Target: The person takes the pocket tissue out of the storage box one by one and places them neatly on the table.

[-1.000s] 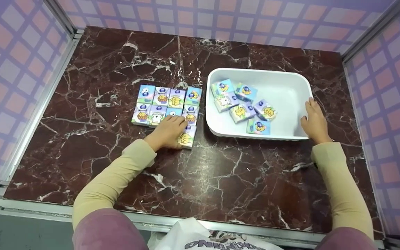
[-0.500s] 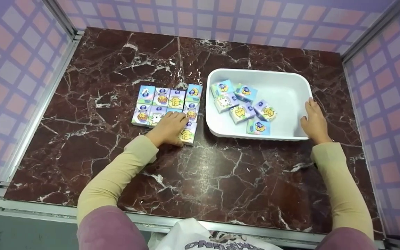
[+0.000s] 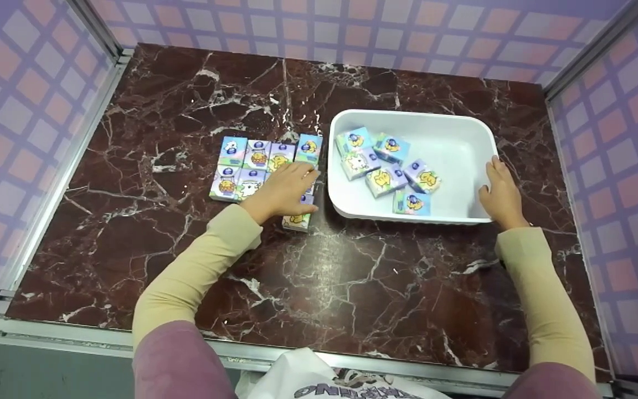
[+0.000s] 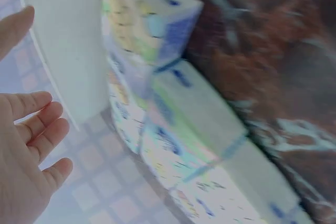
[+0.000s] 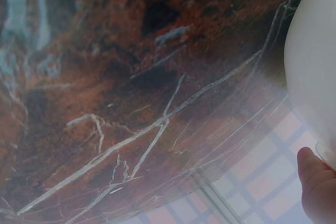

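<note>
Several small box-shaped packs with cartoon prints (image 3: 233, 151) lie side by side in two rows left of the white basin (image 3: 463, 138). One more pack (image 3: 297, 220) sits at the front right end of the block. My left hand (image 3: 283, 191) is over the block's right part, fingers and thumb apart, hiding some packs. In the left wrist view that hand (image 4: 31, 145) has nothing between its fingers, and the packs (image 4: 184, 114) stand beside it. My right hand (image 3: 503, 194) grips the basin's right rim; a fingertip (image 5: 315, 182) shows against the outer wall in the right wrist view.
Several similar packs (image 3: 386, 180) lie loosely in the basin's left half. The dark red marble tabletop (image 3: 352, 288) has checked purple panels (image 3: 319, 33) at its back and sides. A metal rail (image 3: 64, 335) runs along the front edge.
My left hand pushed the front pack slightly away, then let go and moved right with its fingers spreading. The right hand and basin have stayed in place.
</note>
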Tool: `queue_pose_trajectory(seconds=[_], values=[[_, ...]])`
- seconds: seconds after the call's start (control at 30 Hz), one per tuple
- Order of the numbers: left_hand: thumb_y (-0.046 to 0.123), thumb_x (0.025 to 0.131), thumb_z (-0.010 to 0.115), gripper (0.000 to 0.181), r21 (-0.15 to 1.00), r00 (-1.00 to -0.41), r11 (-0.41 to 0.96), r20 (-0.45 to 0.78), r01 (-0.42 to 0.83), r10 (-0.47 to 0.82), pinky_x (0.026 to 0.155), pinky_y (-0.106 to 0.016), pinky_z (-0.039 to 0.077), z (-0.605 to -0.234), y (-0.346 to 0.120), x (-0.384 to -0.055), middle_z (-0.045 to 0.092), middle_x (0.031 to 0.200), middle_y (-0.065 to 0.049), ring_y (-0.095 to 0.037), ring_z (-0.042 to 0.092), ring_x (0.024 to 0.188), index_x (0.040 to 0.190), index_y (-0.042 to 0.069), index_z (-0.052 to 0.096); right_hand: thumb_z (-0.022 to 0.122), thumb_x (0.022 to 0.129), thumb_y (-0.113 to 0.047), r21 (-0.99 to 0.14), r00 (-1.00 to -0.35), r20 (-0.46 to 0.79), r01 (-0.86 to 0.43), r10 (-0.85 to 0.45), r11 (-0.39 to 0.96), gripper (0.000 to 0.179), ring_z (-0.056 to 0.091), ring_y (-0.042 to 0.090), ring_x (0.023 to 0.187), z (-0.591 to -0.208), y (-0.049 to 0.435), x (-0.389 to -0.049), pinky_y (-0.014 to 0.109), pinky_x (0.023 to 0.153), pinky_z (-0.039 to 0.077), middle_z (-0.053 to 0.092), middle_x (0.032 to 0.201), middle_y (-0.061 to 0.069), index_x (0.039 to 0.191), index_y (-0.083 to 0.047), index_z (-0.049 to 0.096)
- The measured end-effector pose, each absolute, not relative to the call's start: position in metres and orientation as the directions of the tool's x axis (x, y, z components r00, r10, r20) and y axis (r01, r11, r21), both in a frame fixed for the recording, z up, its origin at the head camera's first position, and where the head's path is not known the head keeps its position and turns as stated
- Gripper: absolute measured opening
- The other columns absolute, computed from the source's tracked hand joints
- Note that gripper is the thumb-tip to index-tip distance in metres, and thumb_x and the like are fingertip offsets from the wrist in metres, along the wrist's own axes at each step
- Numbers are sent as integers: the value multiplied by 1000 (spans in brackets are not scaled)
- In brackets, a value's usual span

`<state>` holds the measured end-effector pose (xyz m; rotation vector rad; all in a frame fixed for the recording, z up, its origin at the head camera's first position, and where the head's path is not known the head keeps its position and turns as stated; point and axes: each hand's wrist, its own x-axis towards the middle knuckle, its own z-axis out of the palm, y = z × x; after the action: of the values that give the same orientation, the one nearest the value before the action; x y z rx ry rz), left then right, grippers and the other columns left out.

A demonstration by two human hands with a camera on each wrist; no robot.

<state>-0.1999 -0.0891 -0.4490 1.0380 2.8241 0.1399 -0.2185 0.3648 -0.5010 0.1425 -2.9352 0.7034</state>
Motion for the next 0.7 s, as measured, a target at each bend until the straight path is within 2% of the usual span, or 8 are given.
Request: queue_pose_trajectory(seconds=[0.2,0.4,0.57,0.7], values=[[39,81,57,63,93,-717,719,-51,689,695,104,-42,28,-441,-62,-207,40,131,-14,-28,37,121,129,3,39,42,79,0,-450,-990,123,-114,-65,886,53,21,39,131,-499,365,-218,47,109,17,25,141,25,129,13,33],[29,79,61,60,32,-672,673,-46,739,739,103,-39,30,-435,-27,-215,41,133,-9,-25,39,120,130,7,39,43,79,-1,-451,-992,117,-97,-49,887,53,21,37,131,-500,367,-218,46,109,17,25,142,22,130,12,33],[14,83,53,51,-69,-606,604,-5,794,796,102,-39,33,-431,3,-218,42,134,-5,-23,41,120,132,9,39,43,79,1,-453,-991,127,-104,-51,885,52,21,37,131,-501,367,-218,48,108,18,25,142,22,130,11,34],[8,84,49,53,-83,-575,573,-15,816,818,103,-39,32,-431,25,-219,39,137,-3,-21,40,122,134,12,36,42,79,1,-452,-989,135,-112,-57,885,52,22,37,131,-502,367,-219,48,108,18,26,142,22,130,11,34]])
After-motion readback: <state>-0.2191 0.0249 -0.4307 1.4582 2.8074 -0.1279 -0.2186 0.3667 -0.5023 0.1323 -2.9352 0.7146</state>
